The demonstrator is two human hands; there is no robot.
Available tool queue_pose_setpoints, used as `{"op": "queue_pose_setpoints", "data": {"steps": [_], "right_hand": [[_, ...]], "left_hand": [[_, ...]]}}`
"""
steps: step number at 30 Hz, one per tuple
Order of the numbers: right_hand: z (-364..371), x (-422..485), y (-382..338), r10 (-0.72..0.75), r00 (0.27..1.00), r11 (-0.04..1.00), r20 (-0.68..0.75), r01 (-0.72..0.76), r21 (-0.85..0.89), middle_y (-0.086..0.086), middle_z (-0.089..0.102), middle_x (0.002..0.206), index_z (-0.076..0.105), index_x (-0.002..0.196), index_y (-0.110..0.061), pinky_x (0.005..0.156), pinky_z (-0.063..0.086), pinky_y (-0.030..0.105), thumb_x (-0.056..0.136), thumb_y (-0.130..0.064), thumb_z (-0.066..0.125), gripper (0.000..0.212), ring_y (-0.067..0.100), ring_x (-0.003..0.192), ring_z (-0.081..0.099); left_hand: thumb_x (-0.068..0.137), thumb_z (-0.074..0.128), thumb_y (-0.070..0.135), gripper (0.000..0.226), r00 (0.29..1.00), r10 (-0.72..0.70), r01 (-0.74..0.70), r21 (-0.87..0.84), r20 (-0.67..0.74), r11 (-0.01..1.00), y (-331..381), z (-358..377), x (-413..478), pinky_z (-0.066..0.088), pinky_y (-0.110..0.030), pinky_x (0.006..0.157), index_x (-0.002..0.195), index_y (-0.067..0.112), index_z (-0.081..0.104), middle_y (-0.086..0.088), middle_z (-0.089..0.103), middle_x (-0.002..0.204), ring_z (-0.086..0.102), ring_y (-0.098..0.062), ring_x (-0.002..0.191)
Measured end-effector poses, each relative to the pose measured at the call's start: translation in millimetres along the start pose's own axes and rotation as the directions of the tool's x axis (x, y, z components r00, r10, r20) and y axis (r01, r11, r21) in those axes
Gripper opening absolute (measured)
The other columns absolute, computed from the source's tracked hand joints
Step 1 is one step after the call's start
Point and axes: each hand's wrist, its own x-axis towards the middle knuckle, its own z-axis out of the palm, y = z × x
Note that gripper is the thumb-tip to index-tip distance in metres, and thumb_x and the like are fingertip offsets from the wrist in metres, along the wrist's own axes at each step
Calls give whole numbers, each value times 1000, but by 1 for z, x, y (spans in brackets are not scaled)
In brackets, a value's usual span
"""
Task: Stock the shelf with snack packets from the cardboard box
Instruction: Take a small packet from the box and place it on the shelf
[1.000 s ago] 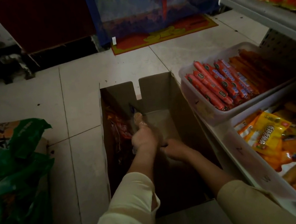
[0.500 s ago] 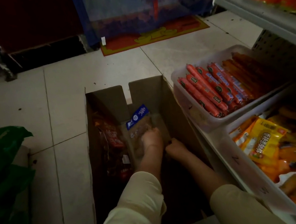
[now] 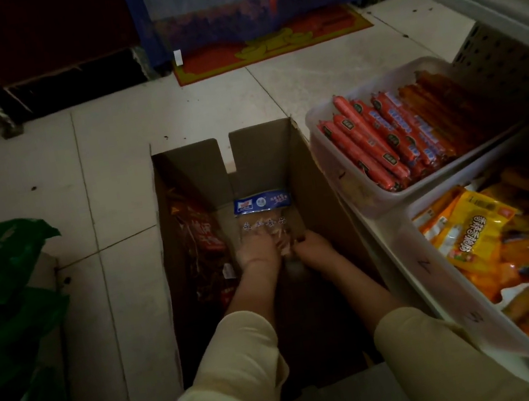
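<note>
both hands (image 3: 283, 249) grasping clear blue-topped snack packet (image 3: 264, 216), inside cardboard box (image 3: 307, 172)

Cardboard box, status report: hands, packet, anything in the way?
Left hand and right hand both grip clear packet, inside cardboard box. Red packets alongside, left. Nothing blocking.

The open brown cardboard box (image 3: 307, 172) sits in the middle of the frame on pale grey floor tiles (image 3: 109, 148). Inside it, a clear snack packet with a blue top strip (image 3: 263, 212) has white writing. Dark red shiny packets (image 3: 200, 241) lean at its left. At right, a white plastic tray (image 3: 324, 128) holds red sausage sticks (image 3: 372, 148). Lower right lies a yellow packet (image 3: 472, 229). At left is a green plastic bag (image 3: 4, 293). At the top is a red mat with yellow shapes (image 3: 272, 41).
</note>
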Motion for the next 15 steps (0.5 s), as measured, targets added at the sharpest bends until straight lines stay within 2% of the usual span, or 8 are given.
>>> {"op": "queue_pose_setpoints", "data": {"steps": [2,5,6,8,11,12,14,15], "right_hand": [[0,-3,-6,-10,1000,1000,-5,10,3,20,57,129,55,128,-3,80,39,28,92,-12,50,37,28,109,57],[6,-5,-11,-22,1000,999,-12,23,32,16,56,130,53,130,-7,80,37,28,95,-11,47,36,30,114,56],[9,-9,-15,-33,999,999,2,33,43,15,58,128,54,129,-8,81,39,28,95,-10,46,35,27,109,56],[14,-16,-19,-36,998,994,56,30,105,13,58,128,50,132,-11,86,44,32,94,-8,47,38,23,105,56],[24,-15,-20,-54,991,984,125,32,174,11,56,128,45,134,-15,96,48,42,93,-13,51,42,27,113,57],[33,12,-6,-74,988,985,132,51,166,10,57,127,46,132,-17,96,48,44,92,-23,54,42,27,112,58],[41,37,6,-98,987,988,126,81,132,10,59,127,49,129,-20,97,47,50,84,-49,56,54,30,115,57],[38,29,2,-108,986,989,128,93,116,10,59,127,50,128,-19,99,46,51,84,-52,55,55,31,117,56]], "left_hand": [[91,54,26,53,980,-158,158,-8,-120,987,-17,-7,-6,35,-40,105,138,9,34,-17,35,143,36,-30,131],[86,62,32,80,886,-387,358,-154,-255,921,-40,-9,-17,20,-45,115,147,6,16,-19,13,155,16,-33,143],[87,61,32,84,863,-423,378,-202,-276,904,-46,-9,-21,18,-45,115,148,5,9,-19,9,156,13,-33,144],[92,55,32,83,862,-430,368,-253,-268,895,-50,-8,-28,22,-44,113,149,3,1,-18,5,157,14,-33,143],[95,50,25,76,846,-490,383,-399,-211,833,-47,-19,-39,35,-44,105,149,4,1,-15,9,156,26,-34,136],[94,52,23,75,841,-504,398,-408,-195,822,-46,-24,-41,38,-44,103,148,3,5,-16,14,154,31,-34,133],[92,56,20,66,852,-499,423,-354,-159,834,-50,-30,-42,44,-40,99,144,1,20,-19,31,144,40,-33,126],[92,56,19,59,868,-478,415,-334,-135,846,-54,-33,-43,47,-39,96,140,1,27,-19,38,139,45,-32,124]]}}
